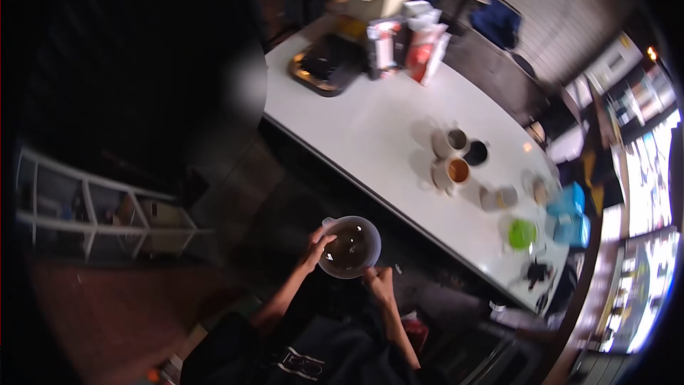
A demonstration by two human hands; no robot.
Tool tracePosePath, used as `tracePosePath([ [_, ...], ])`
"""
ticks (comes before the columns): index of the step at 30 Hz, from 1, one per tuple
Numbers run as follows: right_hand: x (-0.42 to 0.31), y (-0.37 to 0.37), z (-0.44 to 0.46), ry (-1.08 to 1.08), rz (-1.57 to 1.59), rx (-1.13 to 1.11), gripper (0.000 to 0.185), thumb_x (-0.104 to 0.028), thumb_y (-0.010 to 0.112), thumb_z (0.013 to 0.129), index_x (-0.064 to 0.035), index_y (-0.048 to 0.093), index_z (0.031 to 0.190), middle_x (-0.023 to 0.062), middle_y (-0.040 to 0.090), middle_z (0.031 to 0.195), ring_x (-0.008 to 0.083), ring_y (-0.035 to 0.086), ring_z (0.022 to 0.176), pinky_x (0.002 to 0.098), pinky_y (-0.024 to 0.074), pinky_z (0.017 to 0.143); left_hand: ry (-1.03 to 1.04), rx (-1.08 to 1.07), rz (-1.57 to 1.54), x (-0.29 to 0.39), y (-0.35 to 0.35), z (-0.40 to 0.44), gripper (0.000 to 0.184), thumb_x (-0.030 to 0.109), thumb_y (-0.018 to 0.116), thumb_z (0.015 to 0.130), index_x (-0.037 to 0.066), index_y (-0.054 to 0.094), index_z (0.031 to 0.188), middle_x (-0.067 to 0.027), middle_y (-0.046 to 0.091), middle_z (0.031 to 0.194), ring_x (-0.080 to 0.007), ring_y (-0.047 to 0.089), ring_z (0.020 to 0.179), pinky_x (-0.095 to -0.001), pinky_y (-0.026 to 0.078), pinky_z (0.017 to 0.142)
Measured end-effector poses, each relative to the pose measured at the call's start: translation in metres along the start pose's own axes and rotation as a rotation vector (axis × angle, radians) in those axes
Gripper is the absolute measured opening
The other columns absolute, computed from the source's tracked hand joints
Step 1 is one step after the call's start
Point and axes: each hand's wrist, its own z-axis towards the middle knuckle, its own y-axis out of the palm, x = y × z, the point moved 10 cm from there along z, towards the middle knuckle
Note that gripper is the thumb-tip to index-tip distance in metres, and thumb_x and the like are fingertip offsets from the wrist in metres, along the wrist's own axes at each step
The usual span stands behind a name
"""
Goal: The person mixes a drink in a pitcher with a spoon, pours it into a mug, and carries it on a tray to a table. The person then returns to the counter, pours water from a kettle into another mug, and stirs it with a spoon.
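A round, see-through plastic tub (pixel 377 232) with a pale rim is held in front of my body, its mouth facing up at me. Its inside looks brownish with bright glints; whether that is liquid or the floor seen through the bottom I cannot tell. My left hand (pixel 315 251) grips the tub's left side, fingers over the rim. At the lower right edge, my right hand (pixel 378 283) is closed on the rim, its fingertips partly hidden. Past the tub, a white counter (pixel 342 139) runs diagonally, apart from both hands.
On the counter stand a mug with orange-brown contents (pixel 449 172), another mug (pixel 449 144), a dark round cup (pixel 476 152), a green item (pixel 522 234) and blue containers (pixel 568 215). A black tray (pixel 328 64) and red-and-white bags (pixel 426 50) are farther back. White-framed shelving (pixel 89 207) is at left.
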Motion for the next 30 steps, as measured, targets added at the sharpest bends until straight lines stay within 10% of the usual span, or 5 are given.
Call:
tracePosePath([
  [6,0.017,0.082,0.072,-0.006,0.042,-0.421,0.020,-0.007,0.059,0.090,0.0029,0.070,0.078,0.0023,0.067,0.071,0.0087,0.059,0.070,0.0296,0.0491,0.066,0.023,0.332,0.003,-0.045,-0.083,0.013,0.044,0.024,0.062,0.092,0.001,0.063,0.130,-0.0090,0.065,0.131,-0.0169,0.057,0.124,-0.0312,0.040,0.108],
  [11,0.077,0.120,0.111,0.104,-0.062,-0.492,0.022,-0.021,0.066,0.090,0.0000,0.069,0.083,0.0065,0.068,0.083,0.0134,0.061,0.086,0.0336,0.0480,0.078,0.061,0.387,-0.059,-0.078,-0.125,0.050,0.038,0.016,0.060,0.093,0.001,0.064,0.127,-0.0108,0.066,0.131,-0.0200,0.058,0.126,-0.0324,0.040,0.109],
  [21,0.222,0.136,0.242,-0.016,-0.011,-0.307,0.038,-0.037,0.063,0.093,0.0004,0.068,0.092,0.0069,0.066,0.084,0.0184,0.060,0.079,0.0357,0.0490,0.070,-0.115,0.364,0.141,-0.215,-0.183,0.150,0.052,0.031,0.056,0.101,0.004,0.049,0.145,-0.0152,0.057,0.143,-0.0238,0.053,0.132,-0.0337,0.037,0.111],
  [23,0.262,0.125,0.269,0.106,0.138,-0.155,0.036,-0.036,0.064,0.094,-0.0004,0.066,0.100,0.0095,0.066,0.090,0.0194,0.063,0.084,0.0406,0.0516,0.072,-0.132,0.543,-0.427,-0.261,-0.187,0.157,0.065,0.036,0.050,0.105,0.010,0.027,0.159,-0.0173,0.042,0.156,-0.0240,0.045,0.140,-0.0342,0.033,0.115],
  [30,0.309,0.107,0.381,0.289,0.082,0.137,0.038,-0.032,0.065,0.093,-0.0085,0.058,0.122,0.0067,0.068,0.107,0.0231,0.064,0.089,0.0438,0.0496,0.074,-0.232,0.471,-0.541,-0.344,-0.156,0.134,0.070,0.040,0.051,0.106,0.012,0.018,0.162,-0.0179,0.037,0.158,-0.0244,0.041,0.143,-0.0359,0.030,0.117],
])
